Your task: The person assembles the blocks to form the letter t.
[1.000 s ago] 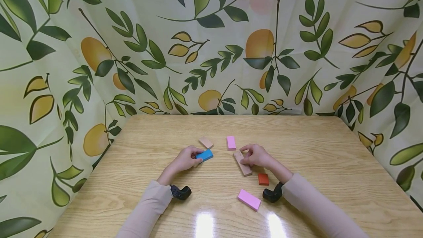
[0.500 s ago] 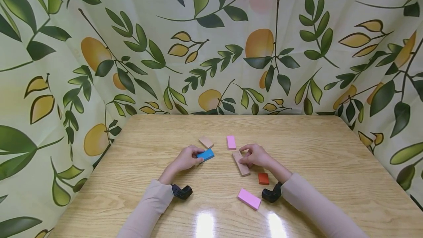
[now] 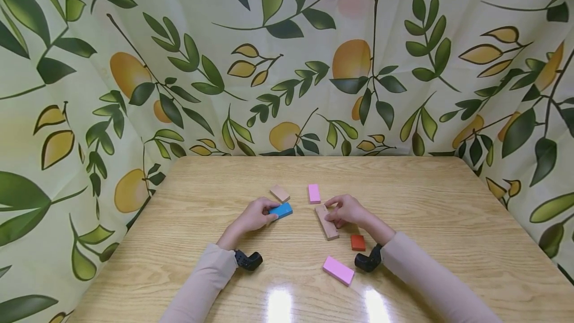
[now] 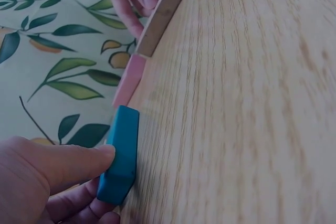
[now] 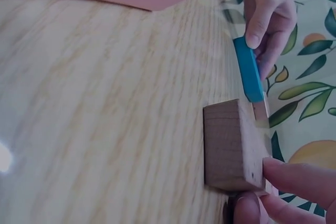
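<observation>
My left hand point(image 3: 254, 216) pinches a blue wooden block point(image 3: 282, 211) lying on the table, thumb on the near side and fingers on the far side. In the left wrist view the thumb presses on the blue block point(image 4: 122, 156). Across from it, my right hand point(image 3: 351, 212) grips a long plain wood block point(image 3: 329, 229) between thumb and fingers, near the block's far end. The right wrist view gives this wood block point(image 5: 223, 148) end-on, its base at the tabletop. A gap of bare wood separates the blue and plain blocks.
Behind the blue block lies a short plain block point(image 3: 280, 193), with a short pink block point(image 3: 314, 194) to its right. A red block point(image 3: 358, 242) is beside the right wrist, and a longer pink block point(image 3: 339, 270) lies nearer. Patterned cloth point(image 3: 287, 88) hangs behind the table point(image 3: 215, 173).
The blue block has slid slightly right with my left hand. The long plain block has shifted slightly left with my right hand. The other blocks stay put.
</observation>
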Motion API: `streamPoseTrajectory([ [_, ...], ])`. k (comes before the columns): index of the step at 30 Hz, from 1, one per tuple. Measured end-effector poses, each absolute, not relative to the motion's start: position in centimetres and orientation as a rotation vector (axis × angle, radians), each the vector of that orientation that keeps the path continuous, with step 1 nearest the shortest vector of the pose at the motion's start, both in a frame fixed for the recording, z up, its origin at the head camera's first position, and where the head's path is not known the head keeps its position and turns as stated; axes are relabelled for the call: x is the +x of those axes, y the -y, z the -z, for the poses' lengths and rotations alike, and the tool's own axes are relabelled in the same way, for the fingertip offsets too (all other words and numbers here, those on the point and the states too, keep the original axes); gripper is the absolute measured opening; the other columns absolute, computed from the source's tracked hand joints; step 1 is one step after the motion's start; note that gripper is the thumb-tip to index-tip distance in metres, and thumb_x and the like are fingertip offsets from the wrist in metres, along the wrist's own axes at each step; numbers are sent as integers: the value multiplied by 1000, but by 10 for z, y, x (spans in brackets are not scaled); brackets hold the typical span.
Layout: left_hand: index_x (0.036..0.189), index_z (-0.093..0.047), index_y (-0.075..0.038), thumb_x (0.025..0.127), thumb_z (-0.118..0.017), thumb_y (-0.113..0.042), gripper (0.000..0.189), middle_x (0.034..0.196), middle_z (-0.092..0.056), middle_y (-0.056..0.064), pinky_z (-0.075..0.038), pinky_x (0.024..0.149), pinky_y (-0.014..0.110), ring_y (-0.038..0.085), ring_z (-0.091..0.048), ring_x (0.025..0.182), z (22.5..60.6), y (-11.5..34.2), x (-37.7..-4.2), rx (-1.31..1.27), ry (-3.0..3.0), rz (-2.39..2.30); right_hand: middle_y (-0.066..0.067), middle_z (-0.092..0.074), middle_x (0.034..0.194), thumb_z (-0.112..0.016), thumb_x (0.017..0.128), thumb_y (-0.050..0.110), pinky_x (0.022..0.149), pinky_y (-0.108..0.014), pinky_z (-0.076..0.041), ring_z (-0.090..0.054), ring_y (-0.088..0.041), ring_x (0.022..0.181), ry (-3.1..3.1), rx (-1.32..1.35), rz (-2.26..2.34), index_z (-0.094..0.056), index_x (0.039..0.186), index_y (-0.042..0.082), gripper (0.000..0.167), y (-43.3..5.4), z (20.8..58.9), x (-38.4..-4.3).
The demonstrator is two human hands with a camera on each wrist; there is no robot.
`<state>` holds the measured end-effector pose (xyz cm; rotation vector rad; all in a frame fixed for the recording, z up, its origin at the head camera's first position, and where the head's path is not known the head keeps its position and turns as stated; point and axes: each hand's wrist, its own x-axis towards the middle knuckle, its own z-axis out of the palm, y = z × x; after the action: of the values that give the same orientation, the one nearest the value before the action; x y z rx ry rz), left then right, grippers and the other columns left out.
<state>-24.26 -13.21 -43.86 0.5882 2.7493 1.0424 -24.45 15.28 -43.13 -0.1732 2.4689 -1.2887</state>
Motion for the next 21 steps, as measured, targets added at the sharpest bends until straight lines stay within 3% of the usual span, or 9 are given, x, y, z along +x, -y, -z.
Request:
streamPoseTrajectory([
  [8, 122, -65, 0, 90, -65, -8, 33, 109, -65, 17, -36, 70, 19, 15, -46, 82, 438, 130, -242, 612, -2756, -1046, -1, -58, 61, -73, 81, 2, 51, -22, -54, -55, -6, 49, -2434, -146, 1327, -60, 121, -9, 43, -151, 429, -243],
  [21, 122, -65, -2, 90, -65, -8, 33, 99, -63, 13, -32, 64, 18, 13, -42, 74, 439, 126, -245, 611, -2751, -1067, -1, -57, 64, -73, 80, 2, 50, -21, -54, -55, -6, 50, -2427, -76, 1366, -60, 121, -8, 44, -145, 433, -242],
])
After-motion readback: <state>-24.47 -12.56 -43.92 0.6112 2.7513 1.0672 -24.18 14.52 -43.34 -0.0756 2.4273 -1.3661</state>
